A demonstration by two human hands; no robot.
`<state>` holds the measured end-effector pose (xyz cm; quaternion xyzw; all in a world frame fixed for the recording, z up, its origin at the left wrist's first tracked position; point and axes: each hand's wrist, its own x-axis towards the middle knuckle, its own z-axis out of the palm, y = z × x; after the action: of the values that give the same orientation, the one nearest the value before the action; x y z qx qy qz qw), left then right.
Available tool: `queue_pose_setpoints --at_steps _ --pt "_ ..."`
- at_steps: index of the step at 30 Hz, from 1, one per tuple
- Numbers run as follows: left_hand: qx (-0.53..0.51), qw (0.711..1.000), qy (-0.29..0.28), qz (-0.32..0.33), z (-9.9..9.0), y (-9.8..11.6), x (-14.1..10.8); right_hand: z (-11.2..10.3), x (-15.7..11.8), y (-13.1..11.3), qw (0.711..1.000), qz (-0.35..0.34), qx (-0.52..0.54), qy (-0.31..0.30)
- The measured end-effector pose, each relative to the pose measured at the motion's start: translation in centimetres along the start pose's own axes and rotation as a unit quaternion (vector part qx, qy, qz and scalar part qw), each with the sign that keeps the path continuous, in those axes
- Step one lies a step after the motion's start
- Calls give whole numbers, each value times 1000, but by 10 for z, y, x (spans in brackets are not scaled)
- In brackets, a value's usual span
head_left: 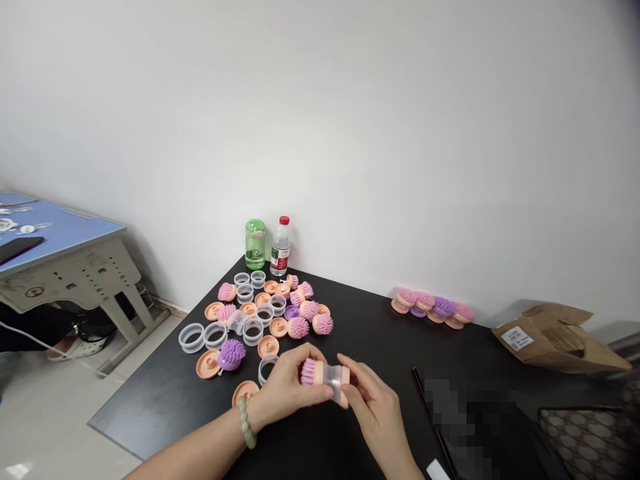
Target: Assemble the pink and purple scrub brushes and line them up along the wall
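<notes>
Pink-bristled brush [324, 375], fitted with a clear plastic ring, is held over the black tabletop [150, 407] between both hands. The left hand [286, 392], wearing a pale green bead bracelet [245, 421], has a closed grip around the bristle end; the right hand [373, 403] pinches the peach end. Loose clear rings [191, 338], peach discs [208, 364] and brush heads [323, 324] lie scattered just beyond.

Held brush [309, 372] showing pink bristles, peach base; loose brush [232, 355] showing purple bristles; tabletop [150, 400] showing black; bottle cap [284, 220] showing red; desktop [60, 233] showing blue.
</notes>
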<state>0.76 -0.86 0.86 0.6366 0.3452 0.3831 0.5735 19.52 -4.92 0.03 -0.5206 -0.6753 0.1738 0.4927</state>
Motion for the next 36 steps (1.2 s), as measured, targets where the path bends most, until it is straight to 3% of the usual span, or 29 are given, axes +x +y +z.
queue_pose_setpoints --at_steps 3,6,13,21,27,36 --pt "-94 994 -17 -57 1 -2 1 -2 -3 6 1000 -17 2 -2" --pt "-128 989 -16 -67 0 -1 1 -6 -2 4 999 -43 -6 -7" --pt "-127 990 -23 -51 -3 6 0 -14 3 -10 999 -51 -11 -6" --pt "-122 991 -6 -61 -3 6 0 -4 -1 -3 989 -146 -29 20" --pt "-169 980 5 -106 0 2 1 -3 -1 -5 984 -169 -48 25" --pt "-261 952 -51 -149 0 -5 1 -8 3 -11 973 -226 -46 -11"
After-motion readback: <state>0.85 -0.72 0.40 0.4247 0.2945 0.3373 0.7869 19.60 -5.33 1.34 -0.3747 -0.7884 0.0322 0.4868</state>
